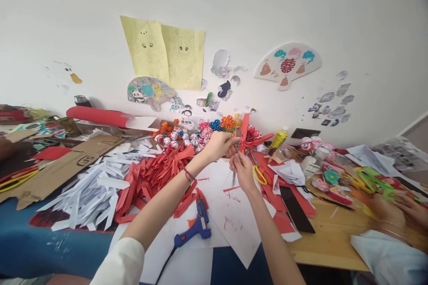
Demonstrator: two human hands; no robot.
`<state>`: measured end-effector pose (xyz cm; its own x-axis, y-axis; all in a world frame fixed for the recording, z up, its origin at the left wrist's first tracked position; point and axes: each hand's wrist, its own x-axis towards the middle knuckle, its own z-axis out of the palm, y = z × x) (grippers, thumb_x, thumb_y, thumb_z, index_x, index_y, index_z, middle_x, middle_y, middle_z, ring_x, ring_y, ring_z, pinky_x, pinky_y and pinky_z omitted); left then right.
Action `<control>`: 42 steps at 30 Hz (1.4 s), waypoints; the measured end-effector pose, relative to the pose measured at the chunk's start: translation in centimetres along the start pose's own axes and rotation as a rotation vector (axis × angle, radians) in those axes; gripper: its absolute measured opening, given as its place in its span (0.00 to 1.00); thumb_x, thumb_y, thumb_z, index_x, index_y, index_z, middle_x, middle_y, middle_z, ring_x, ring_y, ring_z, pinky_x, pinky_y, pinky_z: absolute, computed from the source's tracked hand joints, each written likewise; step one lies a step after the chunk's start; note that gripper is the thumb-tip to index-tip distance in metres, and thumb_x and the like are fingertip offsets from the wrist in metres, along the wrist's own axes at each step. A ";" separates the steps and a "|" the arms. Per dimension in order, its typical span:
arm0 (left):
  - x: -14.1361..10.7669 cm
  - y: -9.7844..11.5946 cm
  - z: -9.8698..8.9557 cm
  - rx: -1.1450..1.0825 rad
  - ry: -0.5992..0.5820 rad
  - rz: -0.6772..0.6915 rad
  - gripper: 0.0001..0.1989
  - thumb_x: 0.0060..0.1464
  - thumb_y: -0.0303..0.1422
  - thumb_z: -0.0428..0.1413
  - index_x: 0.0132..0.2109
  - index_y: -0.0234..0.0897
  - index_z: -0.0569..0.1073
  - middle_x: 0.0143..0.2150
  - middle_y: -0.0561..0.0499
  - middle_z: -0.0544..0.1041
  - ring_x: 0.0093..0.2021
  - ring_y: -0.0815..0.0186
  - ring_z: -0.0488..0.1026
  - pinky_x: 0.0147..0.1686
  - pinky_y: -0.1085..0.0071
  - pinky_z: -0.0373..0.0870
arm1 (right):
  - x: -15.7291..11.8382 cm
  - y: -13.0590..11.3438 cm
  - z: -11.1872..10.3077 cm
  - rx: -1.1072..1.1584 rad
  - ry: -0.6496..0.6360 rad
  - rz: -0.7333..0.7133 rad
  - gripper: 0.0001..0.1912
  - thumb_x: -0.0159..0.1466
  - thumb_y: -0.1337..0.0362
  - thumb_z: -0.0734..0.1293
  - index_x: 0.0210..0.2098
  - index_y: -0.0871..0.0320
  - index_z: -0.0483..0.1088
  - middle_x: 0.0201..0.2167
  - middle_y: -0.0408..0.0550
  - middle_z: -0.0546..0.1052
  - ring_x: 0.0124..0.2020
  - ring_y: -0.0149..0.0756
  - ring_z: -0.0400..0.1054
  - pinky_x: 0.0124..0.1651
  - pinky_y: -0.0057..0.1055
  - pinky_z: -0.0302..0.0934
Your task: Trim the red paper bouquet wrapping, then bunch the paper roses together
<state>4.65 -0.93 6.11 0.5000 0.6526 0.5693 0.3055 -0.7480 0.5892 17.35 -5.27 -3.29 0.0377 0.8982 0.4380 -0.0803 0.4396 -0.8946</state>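
My left hand (219, 145) is closed, its fingers pinching the upper part of a thin grey stick (233, 180). Just below and to the right, my right hand (243, 170) closes around the same stick, whose lower end points down over white paper. Red folded paper strips (245, 127) fan out right behind my fingertips; whether they are joined to the stick I cannot tell. A pile of red paper strips (150, 178) lies left of my hands. Beneath my left forearm rests a blue glue gun (197, 227). Yellow-handled scissors (260, 175) lie beside my right hand.
White paper strips (90, 187) are heaped at the left near cardboard (73, 162). Paper flowers (182, 139) and a yellow bottle (279, 138) stand along the wall. At the right, another person's hands (389, 211) work near green pieces (381, 182).
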 end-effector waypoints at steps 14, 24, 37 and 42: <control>-1.4 2.8 -1.8 -0.095 0.165 -0.051 0.20 0.62 0.37 0.47 0.24 0.35 0.69 0.15 0.56 0.69 0.18 0.73 0.66 0.27 0.76 0.63 | -2.6 -3.1 0.2 0.088 0.065 0.080 0.16 0.66 0.52 0.61 0.33 0.59 0.68 0.20 0.39 0.60 0.21 0.25 0.50 0.24 0.27 0.41; -2.5 3.0 -2.0 -0.316 0.027 -0.061 0.20 0.63 0.42 0.45 0.28 0.34 0.69 0.18 0.56 0.68 0.19 0.74 0.64 0.23 0.78 0.62 | -3.9 -4.1 -0.2 0.170 0.102 0.133 0.13 0.61 0.56 0.68 0.33 0.60 0.71 0.20 0.40 0.65 0.19 0.23 0.54 0.23 0.26 0.43; -4.5 3.6 0.1 -0.385 0.031 -0.083 0.17 0.57 0.45 0.54 0.32 0.35 0.69 0.25 0.54 0.71 0.25 0.73 0.66 0.25 0.78 0.62 | -5.4 -5.2 0.1 -0.023 0.294 0.095 0.14 0.60 0.54 0.68 0.32 0.60 0.71 0.22 0.42 0.65 0.25 0.27 0.57 0.27 0.26 0.50; -5.7 4.1 1.0 -0.295 0.014 -0.087 0.17 0.58 0.44 0.54 0.30 0.35 0.69 0.23 0.55 0.72 0.22 0.73 0.68 0.25 0.78 0.63 | -5.6 -5.6 0.0 -0.054 0.297 0.099 0.15 0.59 0.53 0.68 0.30 0.59 0.70 0.22 0.42 0.64 0.24 0.27 0.55 0.25 0.26 0.49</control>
<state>3.86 -7.83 4.71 0.4707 0.7157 0.5159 0.0972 -0.6232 0.7760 17.56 -12.72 -0.75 0.3219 0.8943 0.3109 -0.0450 0.3424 -0.9385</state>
